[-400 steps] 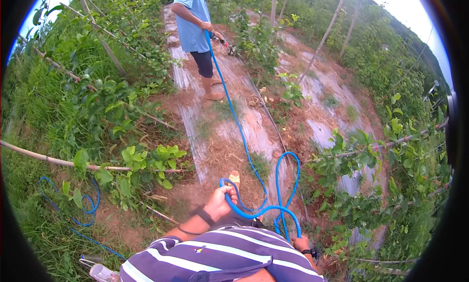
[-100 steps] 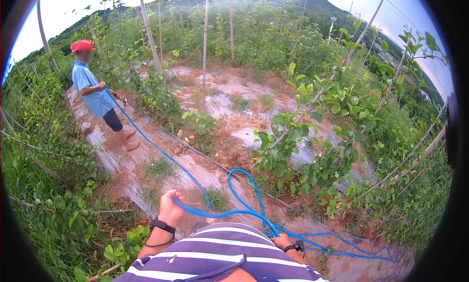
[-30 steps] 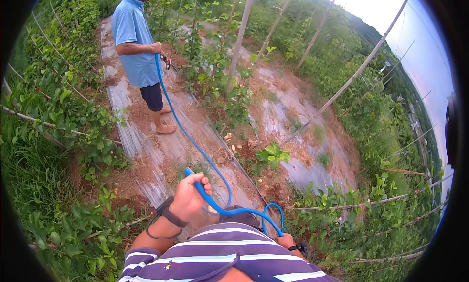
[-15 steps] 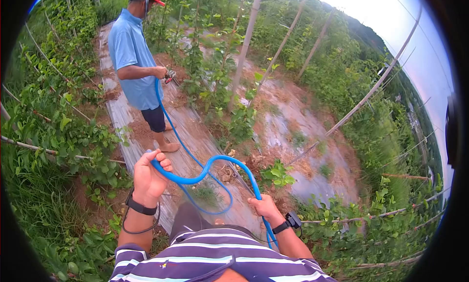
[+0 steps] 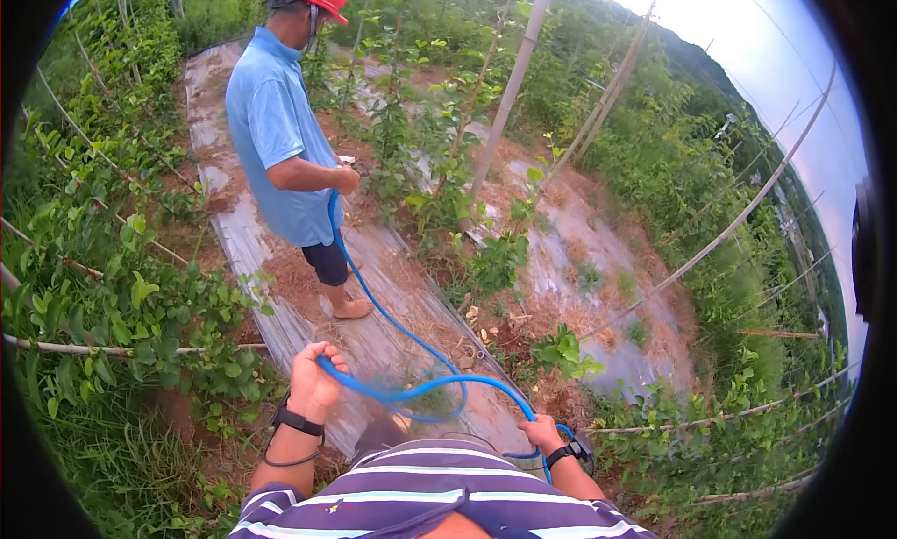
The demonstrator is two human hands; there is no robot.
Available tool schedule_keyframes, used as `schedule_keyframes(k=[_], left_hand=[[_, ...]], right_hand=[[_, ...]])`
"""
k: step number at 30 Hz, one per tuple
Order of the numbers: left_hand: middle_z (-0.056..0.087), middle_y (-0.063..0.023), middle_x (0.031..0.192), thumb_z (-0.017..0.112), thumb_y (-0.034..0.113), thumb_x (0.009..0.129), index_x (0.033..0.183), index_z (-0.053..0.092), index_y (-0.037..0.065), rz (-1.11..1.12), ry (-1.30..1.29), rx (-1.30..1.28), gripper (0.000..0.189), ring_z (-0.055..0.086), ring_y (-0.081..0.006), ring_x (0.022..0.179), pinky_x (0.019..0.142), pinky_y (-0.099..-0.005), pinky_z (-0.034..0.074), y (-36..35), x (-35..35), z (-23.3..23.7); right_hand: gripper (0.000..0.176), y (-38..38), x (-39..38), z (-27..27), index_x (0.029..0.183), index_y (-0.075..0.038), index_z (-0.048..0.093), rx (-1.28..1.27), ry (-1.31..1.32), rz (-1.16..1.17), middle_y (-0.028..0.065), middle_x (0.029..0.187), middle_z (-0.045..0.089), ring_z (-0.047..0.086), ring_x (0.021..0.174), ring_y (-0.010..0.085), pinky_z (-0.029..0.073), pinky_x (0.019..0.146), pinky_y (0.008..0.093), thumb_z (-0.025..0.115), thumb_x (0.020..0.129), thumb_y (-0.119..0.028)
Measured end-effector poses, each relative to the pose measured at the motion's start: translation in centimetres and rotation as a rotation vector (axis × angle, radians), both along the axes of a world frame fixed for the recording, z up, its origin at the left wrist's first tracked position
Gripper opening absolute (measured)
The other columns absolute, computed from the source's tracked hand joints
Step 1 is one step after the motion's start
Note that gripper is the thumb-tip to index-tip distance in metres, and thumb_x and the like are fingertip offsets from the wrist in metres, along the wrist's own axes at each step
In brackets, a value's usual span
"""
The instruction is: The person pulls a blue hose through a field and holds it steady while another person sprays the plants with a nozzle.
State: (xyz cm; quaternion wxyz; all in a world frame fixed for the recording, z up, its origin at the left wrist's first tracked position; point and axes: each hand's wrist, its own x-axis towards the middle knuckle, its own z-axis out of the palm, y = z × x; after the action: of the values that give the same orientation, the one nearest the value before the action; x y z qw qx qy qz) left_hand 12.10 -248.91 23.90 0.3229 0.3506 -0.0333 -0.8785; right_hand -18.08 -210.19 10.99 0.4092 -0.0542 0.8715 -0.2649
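Note:
A blue hose point(image 5: 458, 380) runs between my two hands in a loose, sagging curve. My left hand point(image 5: 316, 375) is closed around it at the left, above the sheeted path. Lower on the right, my right hand point(image 5: 542, 433) grips another stretch, and more hose hangs beside and below that wrist. Past my hands the hose loops over the ground and runs up to a co-worker point(image 5: 280, 137) in a red helmet and blue shirt. The co-worker's hand point(image 5: 346, 178) is at the hose's far end; the fitting there is mostly hidden.
Silvery plastic sheeting point(image 5: 280, 338) with soil and dry straw covers the path. Leafy plants point(image 5: 140, 305) crowd the left side. Wooden poles point(image 5: 512, 91) stand or lean ahead, and a thin horizontal pole point(image 5: 131, 350) crosses at left. Dense greenery point(image 5: 738, 352) grows at the right.
My view has shifted, and both hands sit lower and further right. The hose's curve between them has flattened. The co-worker appears nearer, turned slightly, with the fitting now mostly out of sight.

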Motion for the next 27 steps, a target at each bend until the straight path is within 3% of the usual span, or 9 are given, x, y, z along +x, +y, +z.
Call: schedule_keyframes(k=[1,3,5,10,15,19,24,26,27], left_hand=[[0.051,-0.0021,0.069,0.051,0.014,0.086,0.078,0.049,0.01,-0.049,-0.046,0.033,0.009,0.047,-0.0176,0.063,0.06,-0.0326,0.042,0.1,0.4,-1.5],[0.051,-0.0039,0.069,0.051,0.015,0.085,0.078,0.049,0.009,-0.139,-0.083,0.109,0.009,0.047,-0.0191,0.063,0.06,-0.0337,0.041,0.9,1.1,-4.9],[0.051,-0.0047,0.07,0.051,0.015,0.085,0.078,0.049,0.009,-0.192,-0.077,0.155,0.01,0.047,-0.0197,0.063,0.061,-0.034,0.041,1.6,1.1,-6.2],[0.051,-0.005,0.07,0.051,0.016,0.085,0.076,0.049,0.009,-0.288,-0.145,0.185,0.011,0.048,-0.0199,0.065,0.063,-0.0329,0.041,1.8,-1.3,-5.2],[0.052,-0.0036,0.069,0.052,0.016,0.084,0.075,0.049,0.01,-0.371,-0.096,0.095,0.011,0.049,-0.0189,0.065,0.064,-0.0331,0.042,-0.1,-3.7,-4.0],[0.052,-0.0041,0.069,0.052,0.015,0.083,0.074,0.049,0.009,-0.4,-0.068,0.076,0.011,0.048,-0.019,0.065,0.063,-0.0336,0.042,-0.2,-5.2,-3.3],[0.051,-0.0048,0.069,0.052,0.014,0.082,0.072,0.049,0.008,-0.488,-0.128,0.074,0.012,0.049,-0.0195,0.065,0.063,-0.0339,0.042,1.0,-6.3,-1.9],[0.051,-0.0045,0.068,0.052,0.013,0.082,0.071,0.05,0.007,-0.509,-0.139,0.074,0.012,0.049,-0.0196,0.064,0.062,-0.0339,0.042,1.3,-6.7,-1.7],[0.051,-0.0047,0.069,0.052,0.013,0.082,0.072,0.05,0.007,-0.525,-0.157,0.059,0.012,0.049,-0.0195,0.064,0.062,-0.0339,0.042,1.6,-6.9,-1.4]], right_hand=[[0.021,1.2,1.4,-0.3,0.072,-0.002,0.064,0.038,0.055,0.036,0.005,0.054,0.054,0.05,0.044,0.0141,0.037,0.04,0.0316,0.073,0.074,-0.02],[0.026,3.1,4.1,0.6,0.079,0.001,0.069,0.155,0.105,0.112,0.0077,0.061,0.061,0.057,0.053,0.0167,0.044,0.051,0.034,0.075,0.071,-0.023],[0.031,6.7,5.9,-3.6,0.084,0.0,0.071,0.24,0.066,0.095,0.0104,0.068,0.065,0.062,0.064,0.0205,0.048,0.061,0.0361,0.076,0.069,-0.027],[0.03,8.5,9.7,-3.8,0.084,-0.001,0.071,0.313,0.074,0.071,0.0116,0.068,0.065,0.064,0.065,0.0219,0.049,0.061,0.0364,0.074,0.069,-0.027],[0.025,8.1,11.9,-6.1,0.077,0.001,0.067,0.109,-0.018,-0.218,0.0086,0.06,0.06,0.057,0.05,0.0168,0.046,0.049,0.0332,0.074,0.071,-0.023],[0.023,7.5,13.7,-6.2,0.076,0.001,0.065,0.011,-0.021,-0.304,0.0071,0.058,0.059,0.056,0.05,0.0163,0.045,0.048,0.0326,0.07,0.073,-0.021],[0.019,9.4,16.2,-9.7,0.073,-0.001,0.066,0.082,0.012,-0.278,0.0068,0.058,0.06,0.056,0.049,0.0149,0.044,0.047,0.0317,0.071,0.075,-0.02],[0.03,9.1,17.0,-7.4,0.08,0.0,0.071,0.167,-0.148,-0.38,0.0109,0.073,0.068,0.064,0.068,0.0174,0.049,0.064,0.0342,0.077,0.069,-0.028],[0.031,9.7,17.2,-8.0,0.081,0.0,0.071,0.18,-0.177,-0.383,0.0099,0.072,0.067,0.063,0.067,0.0167,0.049,0.063,0.0333,0.078,0.069,-0.028]])
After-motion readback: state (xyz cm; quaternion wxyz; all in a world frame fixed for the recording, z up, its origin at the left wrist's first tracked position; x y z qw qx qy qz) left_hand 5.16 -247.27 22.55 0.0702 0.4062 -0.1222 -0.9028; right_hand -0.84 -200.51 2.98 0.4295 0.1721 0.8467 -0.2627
